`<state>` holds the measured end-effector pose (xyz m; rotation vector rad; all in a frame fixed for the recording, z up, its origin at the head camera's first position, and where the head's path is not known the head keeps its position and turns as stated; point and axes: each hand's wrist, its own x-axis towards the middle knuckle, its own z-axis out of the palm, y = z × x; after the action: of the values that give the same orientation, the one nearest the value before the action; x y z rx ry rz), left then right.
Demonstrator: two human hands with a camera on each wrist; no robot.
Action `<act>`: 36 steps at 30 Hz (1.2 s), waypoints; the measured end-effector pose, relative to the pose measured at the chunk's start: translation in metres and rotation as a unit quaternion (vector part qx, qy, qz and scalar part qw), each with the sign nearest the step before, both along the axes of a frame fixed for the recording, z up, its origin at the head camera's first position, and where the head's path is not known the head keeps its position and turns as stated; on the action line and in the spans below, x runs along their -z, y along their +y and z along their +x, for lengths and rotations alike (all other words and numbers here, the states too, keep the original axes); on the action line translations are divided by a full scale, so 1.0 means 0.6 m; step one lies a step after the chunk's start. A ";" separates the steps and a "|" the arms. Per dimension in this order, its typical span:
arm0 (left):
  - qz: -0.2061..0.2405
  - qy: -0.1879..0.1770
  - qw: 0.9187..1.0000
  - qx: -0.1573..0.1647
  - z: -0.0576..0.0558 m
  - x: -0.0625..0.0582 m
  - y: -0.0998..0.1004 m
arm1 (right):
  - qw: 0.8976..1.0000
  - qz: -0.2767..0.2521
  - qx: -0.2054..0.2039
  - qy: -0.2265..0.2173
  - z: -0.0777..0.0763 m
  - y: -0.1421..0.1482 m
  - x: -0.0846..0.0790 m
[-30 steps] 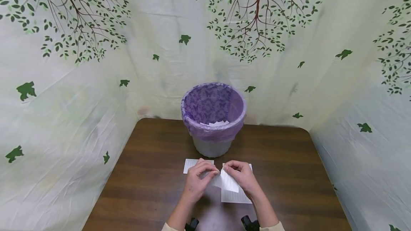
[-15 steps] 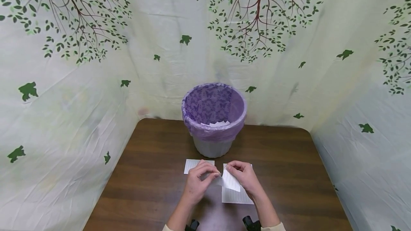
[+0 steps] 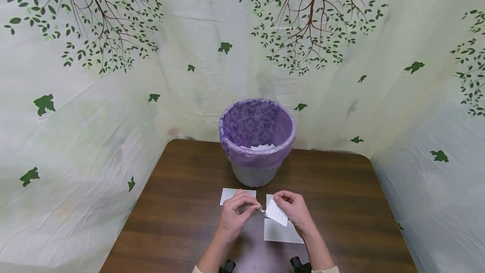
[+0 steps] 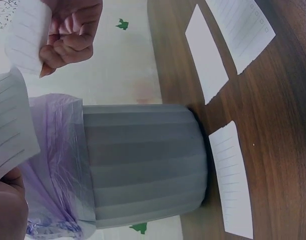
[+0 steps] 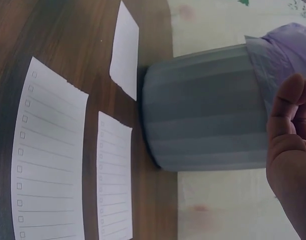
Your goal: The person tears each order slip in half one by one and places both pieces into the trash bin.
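Note:
My left hand pinches a piece of lined paper, seen nearly edge-on in the head view. Close beside it, my right hand holds another lined paper portion between thumb and fingers. In the left wrist view the two portions come together at a narrow spot near their corners; I cannot tell whether they are still joined. Both hands are raised over the table in front of the bin. The right wrist view shows the curled fingers of my right hand, its paper out of sight.
A grey bin with a purple liner stands behind the hands, with white paper scraps inside. On the brown table lie lined paper pieces: one at left, one at front right, another partly under my right hand.
My right hand has shifted slightly right, tilting its paper portion. The paper at my left fingertips has turned edge-on, and the gap between the portions has widened. The head view has swung slightly left.

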<state>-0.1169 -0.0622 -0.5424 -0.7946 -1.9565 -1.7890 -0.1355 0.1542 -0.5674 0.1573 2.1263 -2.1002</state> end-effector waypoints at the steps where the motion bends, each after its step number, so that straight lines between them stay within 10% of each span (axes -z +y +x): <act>1: 0.002 0.000 1.000 0.001 0.000 0.000 0.000 | 1.000 -0.001 0.004 -0.001 0.000 0.001 0.001; 21: -0.002 0.029 0.999 -0.028 0.002 -0.004 -0.011 | 0.999 -0.012 0.041 -0.014 0.002 0.031 0.021; 36: 0.001 0.022 0.998 -0.061 -0.014 -0.023 -0.015 | 0.997 0.040 0.053 0.034 0.007 0.035 -0.033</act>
<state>-0.1251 -0.0713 -0.5285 -0.6933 -1.9312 -1.6891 -0.1315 0.1750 -0.5475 0.2172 2.2907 -2.1071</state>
